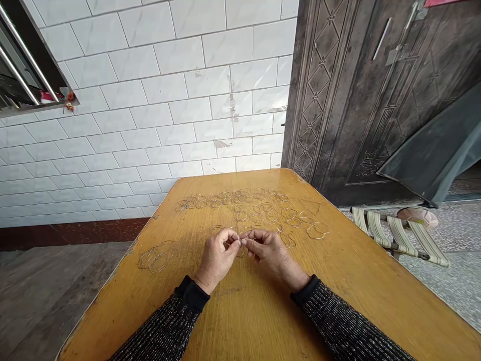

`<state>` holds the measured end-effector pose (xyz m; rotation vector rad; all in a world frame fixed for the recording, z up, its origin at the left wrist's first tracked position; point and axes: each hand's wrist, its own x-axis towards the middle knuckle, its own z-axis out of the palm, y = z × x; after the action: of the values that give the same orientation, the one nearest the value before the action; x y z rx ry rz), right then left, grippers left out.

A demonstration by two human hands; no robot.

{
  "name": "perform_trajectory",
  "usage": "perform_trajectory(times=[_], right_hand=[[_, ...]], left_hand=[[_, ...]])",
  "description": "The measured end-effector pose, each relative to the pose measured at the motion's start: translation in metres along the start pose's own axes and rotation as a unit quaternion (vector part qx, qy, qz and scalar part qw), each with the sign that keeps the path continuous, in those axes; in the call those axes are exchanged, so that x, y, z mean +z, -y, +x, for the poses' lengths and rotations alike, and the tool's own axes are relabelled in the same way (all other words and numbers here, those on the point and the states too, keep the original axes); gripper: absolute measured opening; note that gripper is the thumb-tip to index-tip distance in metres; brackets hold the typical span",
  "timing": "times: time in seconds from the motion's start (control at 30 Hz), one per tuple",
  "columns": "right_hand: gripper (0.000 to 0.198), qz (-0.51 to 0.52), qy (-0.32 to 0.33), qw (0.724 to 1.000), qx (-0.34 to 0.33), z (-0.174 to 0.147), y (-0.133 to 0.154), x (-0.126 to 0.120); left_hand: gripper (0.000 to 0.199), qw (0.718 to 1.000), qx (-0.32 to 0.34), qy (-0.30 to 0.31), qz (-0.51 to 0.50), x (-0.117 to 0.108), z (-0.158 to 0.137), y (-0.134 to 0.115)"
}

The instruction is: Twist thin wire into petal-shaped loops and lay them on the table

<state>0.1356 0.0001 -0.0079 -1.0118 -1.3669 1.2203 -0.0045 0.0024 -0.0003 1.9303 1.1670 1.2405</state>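
Thin wire loop (pixel 240 245), pinched between both hands' fingers (pixel 233 240)

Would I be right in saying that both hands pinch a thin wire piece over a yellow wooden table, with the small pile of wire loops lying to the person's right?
Not quite: the head view shows the small pile of wire loops to the person's left. The left hand and right hand do pinch a thin wire piece over the yellow wooden table.

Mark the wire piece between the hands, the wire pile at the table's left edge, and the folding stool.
wire piece (pixel 240 240), head view, middle, pinched between both hands
wire pile (pixel 158 258), head view, centre of the loops
folding stool (pixel 398 233), head view, striped seat
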Motion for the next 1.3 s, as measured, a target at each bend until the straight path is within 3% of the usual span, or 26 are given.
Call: perform_trajectory(times=[0.17,0.4,0.6,0.77,0.97,1.13,1.3], right_hand=[[0.021,-0.040,-0.019,0.999,-0.013,0.000,0.003,-0.004],[0.016,-0.163,0.005,0.986,-0.042,-0.004,0.003,-0.004],[0.018,-0.069,0.031,0.997,0.002,-0.003,0.004,-0.004],[0.027,0.035,0.011,0.999,0.011,-0.004,0.009,-0.005],[0.030,0.081,0.027,0.996,0.031,-0.007,0.012,-0.004],[0.030,0.061,0.064,0.996,0.019,-0.007,0.013,-0.003],[0.030,0.013,0.039,0.999,0.009,-0.003,0.007,-0.001]], left_hand=[[0.011,0.997,-0.028,0.045,-0.048,0.001,-0.001,0.001],[0.020,0.989,-0.084,0.024,-0.121,-0.004,0.002,-0.005],[0.019,0.982,-0.095,0.027,-0.162,-0.004,0.003,-0.008],[0.019,0.982,-0.097,0.052,-0.154,-0.006,0.005,-0.007],[0.019,0.979,-0.110,0.066,-0.160,-0.007,0.005,-0.008],[0.020,0.977,-0.105,0.069,-0.171,-0.007,0.004,-0.009],[0.020,0.975,-0.110,0.080,-0.174,-0.006,0.002,-0.008]])
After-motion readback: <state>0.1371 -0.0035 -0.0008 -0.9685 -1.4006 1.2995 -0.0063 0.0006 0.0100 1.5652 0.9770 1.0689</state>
